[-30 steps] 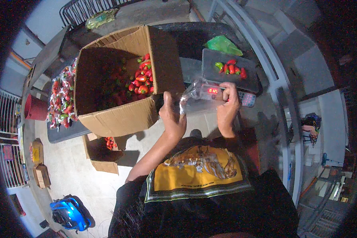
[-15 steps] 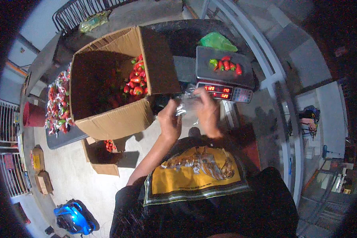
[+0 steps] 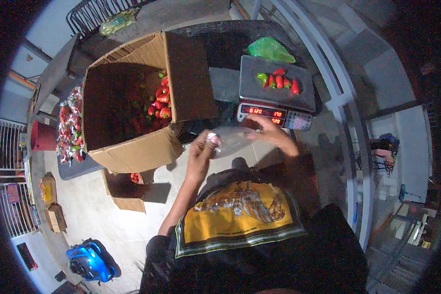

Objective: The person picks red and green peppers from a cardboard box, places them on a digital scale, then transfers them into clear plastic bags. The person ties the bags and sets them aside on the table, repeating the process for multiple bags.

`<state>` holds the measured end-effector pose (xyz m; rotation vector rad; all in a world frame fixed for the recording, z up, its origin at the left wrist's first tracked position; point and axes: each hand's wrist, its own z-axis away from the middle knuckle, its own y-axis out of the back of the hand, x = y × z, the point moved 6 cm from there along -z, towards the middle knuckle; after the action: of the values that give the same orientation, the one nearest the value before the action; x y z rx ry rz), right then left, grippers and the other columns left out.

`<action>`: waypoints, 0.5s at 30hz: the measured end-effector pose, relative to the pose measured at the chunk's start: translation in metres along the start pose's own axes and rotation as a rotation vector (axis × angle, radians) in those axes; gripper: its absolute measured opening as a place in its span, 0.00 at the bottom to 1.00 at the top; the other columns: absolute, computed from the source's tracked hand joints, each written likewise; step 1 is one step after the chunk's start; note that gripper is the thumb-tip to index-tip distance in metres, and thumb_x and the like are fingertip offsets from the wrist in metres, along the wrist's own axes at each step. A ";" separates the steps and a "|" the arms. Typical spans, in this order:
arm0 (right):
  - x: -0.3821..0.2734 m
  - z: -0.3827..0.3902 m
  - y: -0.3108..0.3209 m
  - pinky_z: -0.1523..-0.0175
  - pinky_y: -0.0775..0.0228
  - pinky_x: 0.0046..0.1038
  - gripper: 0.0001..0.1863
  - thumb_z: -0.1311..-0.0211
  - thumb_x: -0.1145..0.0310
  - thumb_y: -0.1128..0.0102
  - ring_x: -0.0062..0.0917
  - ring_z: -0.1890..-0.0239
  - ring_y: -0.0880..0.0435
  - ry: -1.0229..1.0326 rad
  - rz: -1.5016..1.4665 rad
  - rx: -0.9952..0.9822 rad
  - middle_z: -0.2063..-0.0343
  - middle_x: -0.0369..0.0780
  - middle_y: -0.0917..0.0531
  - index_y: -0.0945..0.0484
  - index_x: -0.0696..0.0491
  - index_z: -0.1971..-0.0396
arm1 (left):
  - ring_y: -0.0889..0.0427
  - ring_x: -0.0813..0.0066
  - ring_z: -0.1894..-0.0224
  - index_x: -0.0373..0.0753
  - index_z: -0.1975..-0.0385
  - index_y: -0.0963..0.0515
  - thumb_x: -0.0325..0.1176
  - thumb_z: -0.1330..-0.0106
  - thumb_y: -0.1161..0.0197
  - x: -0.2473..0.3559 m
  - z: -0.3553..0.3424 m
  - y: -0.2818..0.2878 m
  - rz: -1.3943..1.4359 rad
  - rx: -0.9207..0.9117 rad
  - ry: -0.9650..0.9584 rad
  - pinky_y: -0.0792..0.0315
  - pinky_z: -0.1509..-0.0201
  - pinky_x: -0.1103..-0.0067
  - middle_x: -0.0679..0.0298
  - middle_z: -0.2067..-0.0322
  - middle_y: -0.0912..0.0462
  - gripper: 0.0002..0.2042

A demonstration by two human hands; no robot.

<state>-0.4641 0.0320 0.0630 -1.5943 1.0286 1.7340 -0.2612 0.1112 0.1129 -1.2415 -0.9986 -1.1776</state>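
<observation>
My left hand [image 3: 201,152] is closed on one end of a clear plastic bag [image 3: 230,142], below the big cardboard box. My right hand [image 3: 272,137] is at the bag's other end, in front of the scale's lit red display; its fingers are blurred, so their grip is unclear. Several red peppers and a green one [image 3: 262,81] lie on the grey platform of the scale [image 3: 301,66]. The big cardboard box [image 3: 132,154] holds more red peppers [image 3: 162,103], with its inner left part in shadow.
Bagged peppers [image 3: 69,127] lie left of the box on the dark table [image 3: 68,170]. A green bag [image 3: 272,49] sits behind the scale. A smaller box [image 3: 127,196], a red bucket [image 3: 43,134] and a blue object [image 3: 93,259] stand lower. A grey rail [image 3: 343,112] runs at right.
My left hand has moved down and left with the bag. My right hand dropped toward the middle, then moved back rightward, stretching the bag sideways. The scale shows more of its display.
</observation>
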 end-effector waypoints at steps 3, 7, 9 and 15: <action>-0.016 0.002 0.077 0.51 0.35 0.23 0.18 0.48 0.68 0.39 0.19 0.56 0.26 -0.029 -0.149 0.292 0.59 0.36 0.24 0.28 0.56 0.57 | 0.42 0.90 0.78 0.39 0.75 0.29 0.41 0.33 0.48 -0.022 -0.007 0.007 -0.039 0.136 0.086 0.49 0.77 0.87 0.76 0.81 0.35 0.13; 0.040 -0.013 0.185 0.47 0.37 0.34 0.16 0.48 0.59 0.38 0.34 0.53 0.26 -0.061 0.628 0.841 0.60 0.41 0.22 0.25 0.52 0.62 | 0.41 0.88 0.78 0.38 0.68 0.27 0.41 0.35 0.45 -0.070 -0.014 -0.005 -0.035 0.115 0.242 0.47 0.76 0.86 0.74 0.78 0.31 0.12; 0.056 -0.025 0.205 0.45 0.41 0.41 0.18 0.51 0.55 0.38 0.40 0.51 0.28 -0.131 0.806 0.944 0.61 0.44 0.22 0.25 0.50 0.63 | 0.39 0.87 0.77 0.37 0.65 0.26 0.41 0.36 0.43 -0.073 -0.021 -0.012 -0.030 0.134 0.263 0.46 0.75 0.86 0.73 0.76 0.29 0.12; 0.088 -0.054 0.190 0.35 0.62 0.49 0.26 0.60 0.53 0.33 0.46 0.46 0.35 -0.268 0.996 0.896 0.62 0.46 0.22 0.27 0.52 0.61 | 0.38 0.87 0.77 0.36 0.68 0.25 0.38 0.36 0.43 -0.075 -0.036 -0.024 -0.101 0.173 0.214 0.45 0.76 0.86 0.73 0.79 0.30 0.10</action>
<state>-0.6019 -0.1248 0.0072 -0.2444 2.2323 1.5160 -0.2986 0.0840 0.0394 -0.9175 -0.9887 -1.2451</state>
